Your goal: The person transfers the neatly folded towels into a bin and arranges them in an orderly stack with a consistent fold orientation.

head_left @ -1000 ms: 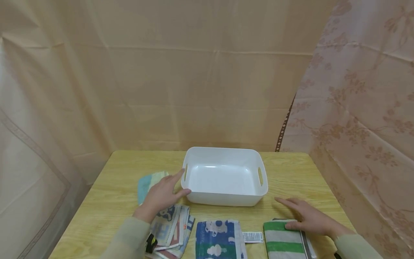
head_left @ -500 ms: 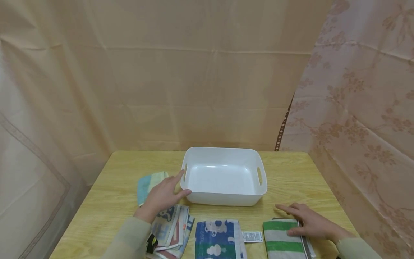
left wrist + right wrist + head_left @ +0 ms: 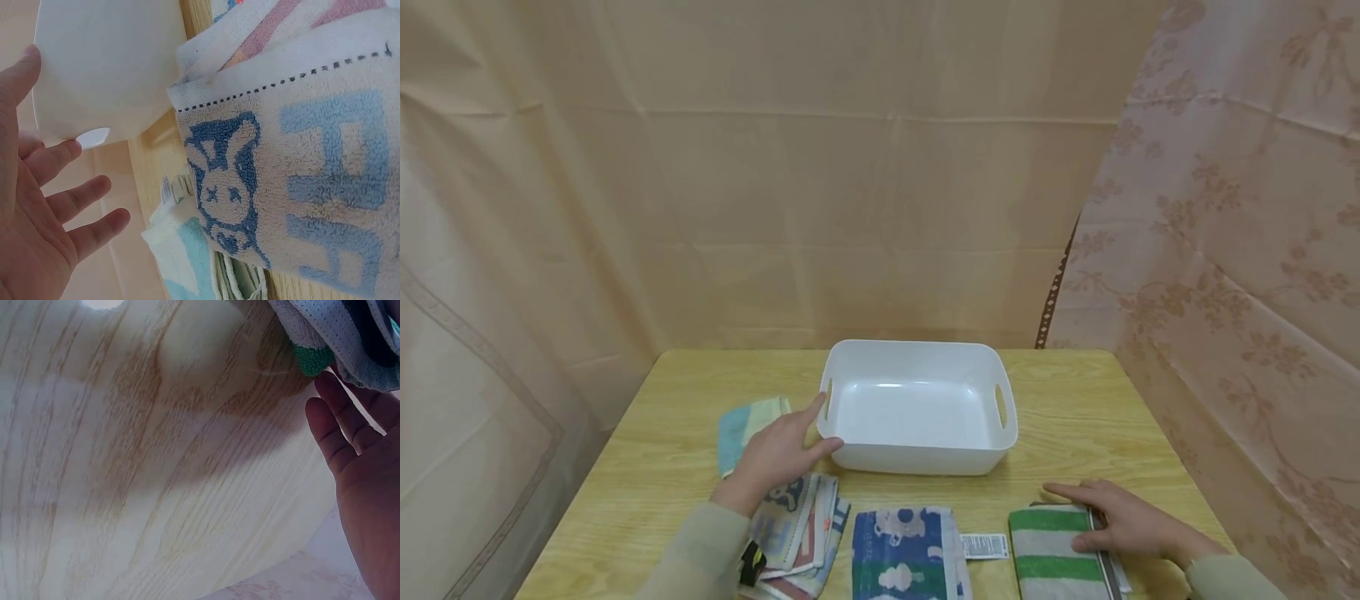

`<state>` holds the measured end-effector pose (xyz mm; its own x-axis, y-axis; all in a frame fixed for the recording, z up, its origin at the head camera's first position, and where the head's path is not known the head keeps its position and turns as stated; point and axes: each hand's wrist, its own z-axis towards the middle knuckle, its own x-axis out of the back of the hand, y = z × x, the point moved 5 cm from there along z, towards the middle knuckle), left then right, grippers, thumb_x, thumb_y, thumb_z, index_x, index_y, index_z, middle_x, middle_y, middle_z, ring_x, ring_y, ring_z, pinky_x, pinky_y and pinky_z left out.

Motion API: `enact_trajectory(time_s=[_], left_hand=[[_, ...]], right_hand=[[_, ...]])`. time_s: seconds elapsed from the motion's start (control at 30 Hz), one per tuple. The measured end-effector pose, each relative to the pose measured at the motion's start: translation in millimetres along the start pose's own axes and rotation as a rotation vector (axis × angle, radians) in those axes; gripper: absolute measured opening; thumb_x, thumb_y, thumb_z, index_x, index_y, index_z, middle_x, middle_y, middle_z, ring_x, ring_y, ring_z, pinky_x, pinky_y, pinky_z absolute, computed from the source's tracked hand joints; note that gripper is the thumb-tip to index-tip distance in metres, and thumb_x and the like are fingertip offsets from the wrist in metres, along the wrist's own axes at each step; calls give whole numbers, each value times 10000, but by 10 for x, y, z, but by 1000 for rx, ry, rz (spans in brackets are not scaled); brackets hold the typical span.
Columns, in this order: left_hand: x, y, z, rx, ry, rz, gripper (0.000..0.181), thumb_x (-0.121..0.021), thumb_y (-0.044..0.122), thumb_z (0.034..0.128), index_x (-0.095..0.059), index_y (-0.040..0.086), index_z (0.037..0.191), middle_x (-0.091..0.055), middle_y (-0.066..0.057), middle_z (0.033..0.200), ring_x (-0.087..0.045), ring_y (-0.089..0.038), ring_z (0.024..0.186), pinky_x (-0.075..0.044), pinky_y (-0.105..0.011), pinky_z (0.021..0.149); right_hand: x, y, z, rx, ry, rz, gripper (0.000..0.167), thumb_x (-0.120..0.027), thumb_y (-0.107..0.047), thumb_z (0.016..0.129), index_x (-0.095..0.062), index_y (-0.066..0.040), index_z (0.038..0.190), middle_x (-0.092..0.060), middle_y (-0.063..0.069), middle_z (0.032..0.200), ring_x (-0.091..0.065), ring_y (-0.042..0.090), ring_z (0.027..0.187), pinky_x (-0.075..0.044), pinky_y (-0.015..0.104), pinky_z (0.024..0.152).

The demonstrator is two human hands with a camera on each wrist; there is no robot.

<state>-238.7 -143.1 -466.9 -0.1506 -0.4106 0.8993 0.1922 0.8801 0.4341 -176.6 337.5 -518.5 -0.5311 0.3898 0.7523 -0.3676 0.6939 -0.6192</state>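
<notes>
At left end of white bin [image 3: 921, 461], long axis L–R, L hand [image 3: 778, 450] touches it, fingers splayed; nr right, R hand [image 3: 1131, 521], ~straight-fingered, touches striped towel [image 3: 1049, 547].

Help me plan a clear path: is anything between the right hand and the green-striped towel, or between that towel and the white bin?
Nothing visible blocks the right hand; its thumb lies over the green-striped towel. Toward the white bin, only its raised near wall intervenes.

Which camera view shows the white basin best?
The head view: the white basin appears there almost whole, its inside included. The left wrist view shows only part of its outside; the right wrist view, none.
</notes>
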Motion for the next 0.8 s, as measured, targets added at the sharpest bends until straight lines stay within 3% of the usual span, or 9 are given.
enact_trajectory(time_s=[0.33, 0.63, 0.8], left_hand=[[-2, -9, -6, 42, -26, -19, 868, -585, 648, 949, -273, 211, 1630, -548, -147, 1492, -576, -418, 1281, -493, -620, 997], [-3, -12, -6, 55, -33, -25, 869, -572, 666, 946, -269, 224, 1631, -554, -144, 1487, -588, -422, 1263, -494, -625, 989], [4, -2, -14, 67, -37, -32, 883, -566, 684, 939, -264, 229, 1632, -547, -134, 1497, -581, -415, 1276, -489, -620, 1004]], right_hand=[[-57, 40, -9, 16, -5, 84, 626, -735, -380, 934, -557, -112, 1471, -591, -118, 1015, -453, 9, 864, -361, 239, 697], [-81, 42, 38, -18, -42, 142, 597, -761, -378, 911, -610, -85, 1408, -671, -19, 1176, -563, 25, 969, -466, 231, 791], [-91, 62, 53, -93, -76, 175, 592, -795, -338, 884, -621, -63, 1378, -676, 49, 1244, -585, 30, 1012, -478, 211, 827]])
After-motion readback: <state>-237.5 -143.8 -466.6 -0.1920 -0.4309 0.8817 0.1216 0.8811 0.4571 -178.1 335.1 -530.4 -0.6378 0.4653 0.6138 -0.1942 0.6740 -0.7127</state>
